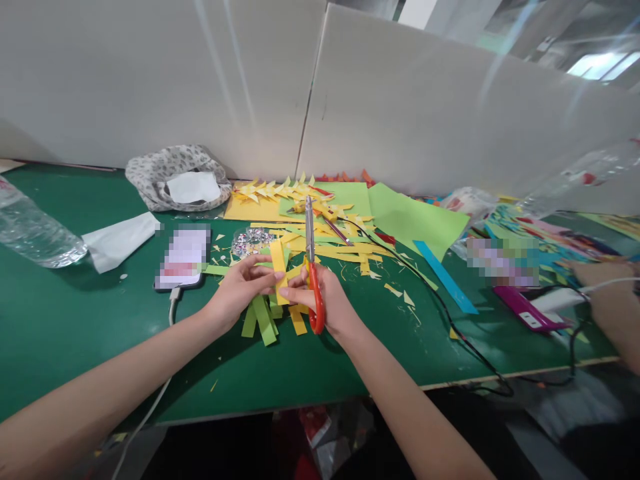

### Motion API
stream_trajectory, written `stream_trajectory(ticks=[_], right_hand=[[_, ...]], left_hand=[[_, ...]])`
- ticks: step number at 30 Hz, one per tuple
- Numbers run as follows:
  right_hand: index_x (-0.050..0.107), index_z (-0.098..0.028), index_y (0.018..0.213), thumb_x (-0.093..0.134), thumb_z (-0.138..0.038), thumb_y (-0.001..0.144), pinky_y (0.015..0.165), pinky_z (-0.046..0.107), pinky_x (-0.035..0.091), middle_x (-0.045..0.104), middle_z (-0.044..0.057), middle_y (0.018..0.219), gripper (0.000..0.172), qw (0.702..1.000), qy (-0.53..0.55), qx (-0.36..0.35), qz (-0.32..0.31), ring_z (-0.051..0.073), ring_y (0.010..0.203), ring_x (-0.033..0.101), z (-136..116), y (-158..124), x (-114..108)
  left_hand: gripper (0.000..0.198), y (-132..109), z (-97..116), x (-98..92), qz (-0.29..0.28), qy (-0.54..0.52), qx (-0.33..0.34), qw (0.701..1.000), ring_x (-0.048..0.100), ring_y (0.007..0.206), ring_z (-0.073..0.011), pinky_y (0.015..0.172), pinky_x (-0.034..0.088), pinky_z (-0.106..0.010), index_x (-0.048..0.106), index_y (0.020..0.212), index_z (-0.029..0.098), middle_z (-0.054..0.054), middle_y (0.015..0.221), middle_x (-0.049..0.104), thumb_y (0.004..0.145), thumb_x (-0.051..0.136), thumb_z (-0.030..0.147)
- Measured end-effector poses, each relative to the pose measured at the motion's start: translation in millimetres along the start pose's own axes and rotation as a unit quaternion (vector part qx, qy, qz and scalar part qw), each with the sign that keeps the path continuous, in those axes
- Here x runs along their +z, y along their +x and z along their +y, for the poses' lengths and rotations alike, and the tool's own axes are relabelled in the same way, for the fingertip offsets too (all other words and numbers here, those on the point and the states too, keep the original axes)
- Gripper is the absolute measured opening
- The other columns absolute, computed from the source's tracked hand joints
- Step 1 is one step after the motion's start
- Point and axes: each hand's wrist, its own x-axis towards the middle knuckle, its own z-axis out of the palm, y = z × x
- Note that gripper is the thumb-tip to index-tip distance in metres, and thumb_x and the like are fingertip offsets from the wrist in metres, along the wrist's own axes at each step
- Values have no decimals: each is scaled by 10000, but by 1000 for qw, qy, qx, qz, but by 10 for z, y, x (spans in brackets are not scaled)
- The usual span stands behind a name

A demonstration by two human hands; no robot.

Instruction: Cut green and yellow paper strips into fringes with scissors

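My left hand (243, 288) pinches a short yellow paper strip (279, 267) held nearly upright over the table's middle. My right hand (327, 300) holds red-handled scissors (316, 307), their blades pointing up and away from me, while its fingertips touch the lower part of the same strip. Beneath my hands lie green paper strips (263, 320) and an orange-yellow strip (298, 321). Beyond them are a yellow glue gun (320, 212), a clear bag of small shiny pieces (251, 241) and a row of folded yellow paper (270, 190).
A charging phone (185, 257), a white tissue (121, 243) and a plastic bottle (37, 230) are at left. Green sheets (417, 213) lie behind. A black cable (435, 293) crosses the right side, near a blue strip (445, 277), purple power bank (530, 310) and another person's arm (613, 307).
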Motion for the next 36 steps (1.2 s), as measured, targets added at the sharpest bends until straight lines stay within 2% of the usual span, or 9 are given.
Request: stream_trajectory(ticks=[11,18,30,36], right_hand=[[402,-200,705,758,-202,464,641,292,468,551,-62,612,430,1000,29,-5,-4,118,598,565,79,44,-34],[387,-200,677,762,-232,470,644,304,474,544,-64,599,430,1000,22,0,-3,124,606,575,80,53,-28],[369,-204,668,768,-212,472,641,284,451,535,-66,613,445,1000,20,-5,-9,116,608,561,81,58,-38],[414,-201,695,759,-190,460,667,310,467,571,-51,643,418,1000,-15,11,-7,140,628,590,87,51,-46]], left_hand=[[359,7,0,-5,7,-15,13,1000,585,591,-82,582,455,-192,565,910,184,43,654,640,598,742,184],[383,23,-18,-8,24,-19,21,999,581,584,-81,577,457,-196,557,906,182,46,655,633,578,754,179],[346,25,-32,-22,17,-15,24,999,571,575,-78,575,451,-196,570,895,191,47,650,636,598,747,195],[351,35,-31,-23,20,-18,22,999,578,599,-80,581,463,-190,560,897,183,38,668,646,601,749,205]])
